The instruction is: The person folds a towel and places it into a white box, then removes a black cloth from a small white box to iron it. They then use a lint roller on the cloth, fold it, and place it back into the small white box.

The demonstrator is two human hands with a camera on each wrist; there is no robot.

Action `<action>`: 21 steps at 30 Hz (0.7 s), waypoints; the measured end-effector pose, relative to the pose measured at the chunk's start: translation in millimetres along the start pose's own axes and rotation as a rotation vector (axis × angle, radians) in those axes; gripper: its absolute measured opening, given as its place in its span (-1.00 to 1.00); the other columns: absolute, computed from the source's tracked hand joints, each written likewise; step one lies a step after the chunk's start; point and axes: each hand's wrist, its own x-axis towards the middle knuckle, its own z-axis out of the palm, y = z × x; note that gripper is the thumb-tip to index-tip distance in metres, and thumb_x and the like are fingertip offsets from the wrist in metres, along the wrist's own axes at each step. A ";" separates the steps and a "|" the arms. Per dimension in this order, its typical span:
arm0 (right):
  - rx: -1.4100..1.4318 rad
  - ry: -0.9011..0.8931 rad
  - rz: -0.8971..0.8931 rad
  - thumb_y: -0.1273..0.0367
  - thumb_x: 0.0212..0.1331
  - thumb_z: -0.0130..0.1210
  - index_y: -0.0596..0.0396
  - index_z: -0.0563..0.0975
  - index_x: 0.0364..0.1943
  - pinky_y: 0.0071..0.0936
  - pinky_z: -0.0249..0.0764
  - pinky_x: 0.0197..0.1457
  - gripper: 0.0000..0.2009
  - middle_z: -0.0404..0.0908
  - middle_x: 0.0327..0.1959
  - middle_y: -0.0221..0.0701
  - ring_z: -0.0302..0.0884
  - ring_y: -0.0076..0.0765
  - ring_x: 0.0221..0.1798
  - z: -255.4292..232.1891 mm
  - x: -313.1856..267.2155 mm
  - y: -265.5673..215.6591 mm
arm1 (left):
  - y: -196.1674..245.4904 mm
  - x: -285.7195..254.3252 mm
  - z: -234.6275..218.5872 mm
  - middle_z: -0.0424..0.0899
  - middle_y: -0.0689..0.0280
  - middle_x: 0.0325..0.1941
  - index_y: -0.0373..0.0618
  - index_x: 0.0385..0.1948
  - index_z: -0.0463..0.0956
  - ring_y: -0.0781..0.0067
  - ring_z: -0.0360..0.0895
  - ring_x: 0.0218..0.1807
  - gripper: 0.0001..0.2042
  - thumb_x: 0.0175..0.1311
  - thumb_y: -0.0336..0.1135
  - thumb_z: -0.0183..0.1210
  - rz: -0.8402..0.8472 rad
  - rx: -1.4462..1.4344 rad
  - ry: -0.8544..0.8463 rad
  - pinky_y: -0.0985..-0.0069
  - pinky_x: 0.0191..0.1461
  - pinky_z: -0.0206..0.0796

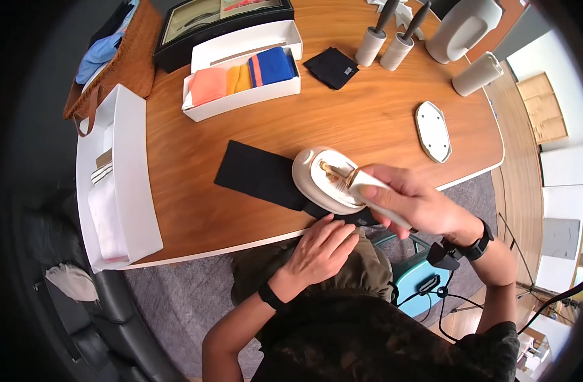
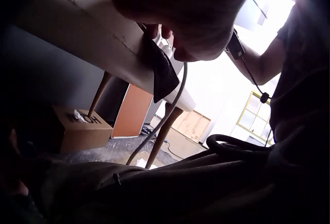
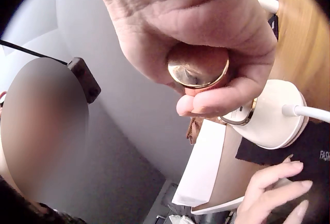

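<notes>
My right hand (image 1: 412,197) grips the handle of a white-and-gold handheld steam iron (image 1: 320,181). The handle's shiny gold end shows in the right wrist view, and a white cord (image 3: 309,111) leaves the iron's body. Beneath the iron a black cloth (image 1: 256,175) lies flat along the table, with pale lettering near its right end. My left hand (image 1: 320,248) rests at the table's front edge, fingers extended and fingertips right at the cloth. In the left wrist view a black flap of cloth (image 2: 164,77) hangs over the edge.
A white box (image 1: 243,99) holds folded coloured cloths; a longer white box (image 1: 135,184) stands left. Toward the back are a folded black cloth (image 1: 331,68), lint rollers (image 1: 370,48) and a white jug (image 1: 463,28). A white octagonal plate (image 1: 433,132) lies right.
</notes>
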 end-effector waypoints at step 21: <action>-0.057 0.183 0.004 0.04 0.59 -0.02 0.14 0.52 0.06 -0.68 0.28 -0.66 -0.59 0.44 -0.54 -0.60 0.40 -0.69 -0.69 -22.0 62.1 -21.8 | 4.2 4.7 -2.7 0.65 0.25 0.33 -0.18 0.03 0.70 0.35 0.51 -0.07 -0.65 0.19 -0.38 0.29 -0.100 0.117 -0.053 0.30 0.27 0.45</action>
